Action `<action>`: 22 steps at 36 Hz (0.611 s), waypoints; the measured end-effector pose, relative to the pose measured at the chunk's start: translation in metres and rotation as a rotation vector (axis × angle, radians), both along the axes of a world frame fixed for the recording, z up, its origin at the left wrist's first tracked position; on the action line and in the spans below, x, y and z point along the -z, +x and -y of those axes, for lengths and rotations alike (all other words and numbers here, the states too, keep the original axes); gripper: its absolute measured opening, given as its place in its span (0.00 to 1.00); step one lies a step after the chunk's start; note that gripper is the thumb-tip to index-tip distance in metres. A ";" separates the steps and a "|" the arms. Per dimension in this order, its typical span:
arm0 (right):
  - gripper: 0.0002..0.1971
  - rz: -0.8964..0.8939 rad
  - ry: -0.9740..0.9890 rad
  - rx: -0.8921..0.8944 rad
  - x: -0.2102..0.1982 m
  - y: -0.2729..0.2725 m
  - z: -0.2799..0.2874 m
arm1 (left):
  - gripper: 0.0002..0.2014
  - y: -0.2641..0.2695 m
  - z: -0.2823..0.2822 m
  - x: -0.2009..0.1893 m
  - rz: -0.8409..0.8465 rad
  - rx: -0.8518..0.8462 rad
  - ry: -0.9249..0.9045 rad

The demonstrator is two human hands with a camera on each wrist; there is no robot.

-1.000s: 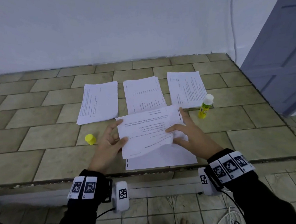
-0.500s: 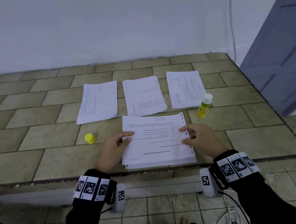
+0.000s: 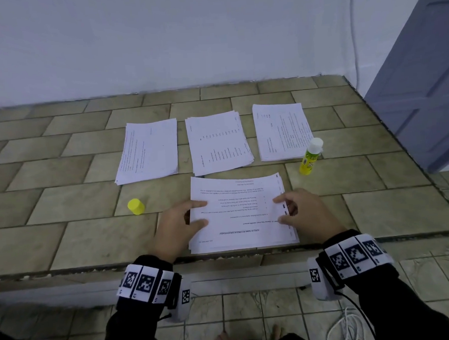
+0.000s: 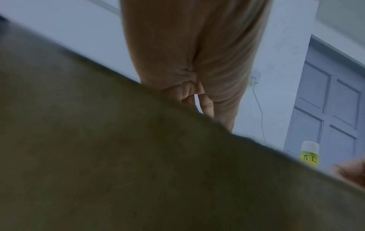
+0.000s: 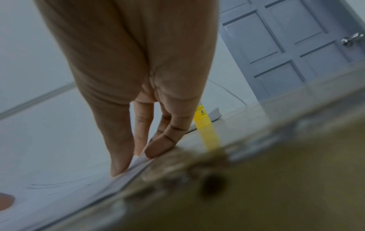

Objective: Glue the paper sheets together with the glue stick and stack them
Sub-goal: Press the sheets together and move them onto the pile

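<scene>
A low stack of printed sheets (image 3: 243,216) lies flat near the front edge of the tiled ledge. My left hand (image 3: 198,213) presses on its left edge with straight fingers and thumb. On the right edge, my right hand (image 3: 279,209) presses the same way; the right wrist view shows its fingertips (image 5: 156,150) on the paper's border. The yellow glue stick (image 3: 310,156) stands upright and uncapped, to the right behind the stack. Its yellow cap (image 3: 135,206) lies on the tiles left of my left hand. In the left wrist view my left hand (image 4: 197,106) is mostly hidden by the ledge.
Three piles of printed paper lie in a row farther back: left (image 3: 148,150), middle (image 3: 217,142), right (image 3: 281,131). A white wall closes the back and a grey door (image 3: 423,79) stands at the right. The ledge's front edge (image 3: 223,259) drops to the floor, where a white cable (image 3: 346,325) lies.
The top sheet, held raised and bent in both hands a second ago, now lies flat on the sheet beneath. Both hands moved to its side edges and press down.
</scene>
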State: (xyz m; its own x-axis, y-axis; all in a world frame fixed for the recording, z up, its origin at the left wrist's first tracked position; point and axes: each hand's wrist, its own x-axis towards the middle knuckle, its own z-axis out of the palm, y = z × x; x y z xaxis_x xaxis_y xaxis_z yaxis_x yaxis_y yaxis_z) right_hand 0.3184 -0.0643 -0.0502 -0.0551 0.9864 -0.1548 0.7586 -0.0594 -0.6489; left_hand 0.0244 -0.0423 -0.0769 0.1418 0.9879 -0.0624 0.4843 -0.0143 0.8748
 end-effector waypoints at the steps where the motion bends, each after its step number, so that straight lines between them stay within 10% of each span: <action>1: 0.20 -0.006 -0.002 -0.002 0.000 0.001 0.000 | 0.20 0.000 0.000 0.000 0.004 0.001 -0.001; 22: 0.23 -0.178 -0.094 -0.024 -0.002 0.016 0.000 | 0.19 -0.001 0.000 0.000 -0.003 0.039 0.020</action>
State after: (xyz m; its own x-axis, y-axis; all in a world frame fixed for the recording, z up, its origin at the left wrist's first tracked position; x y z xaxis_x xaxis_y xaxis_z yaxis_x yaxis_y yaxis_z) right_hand 0.3346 -0.0642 -0.0478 -0.1129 0.9661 -0.2321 0.6346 -0.1097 -0.7650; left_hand 0.0232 -0.0425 -0.0768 0.1805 0.9826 -0.0432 0.4854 -0.0507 0.8728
